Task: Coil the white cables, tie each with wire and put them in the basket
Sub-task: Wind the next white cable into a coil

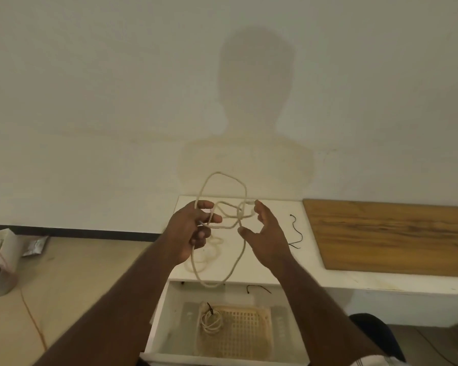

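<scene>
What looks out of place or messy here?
One black wire tie lies in the open drawer beside the basket, away from the tie on the white table. The held cable hangs in loose, tangled loops.

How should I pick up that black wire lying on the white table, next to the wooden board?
Pinch the black wire at its middle, coming straight down from above. It lies flat on the white table, thin and wavy, so only a fingertip grip from the top fits. The wooden board sits close on its right, so come in from the left side, where the right hand already is.
</scene>
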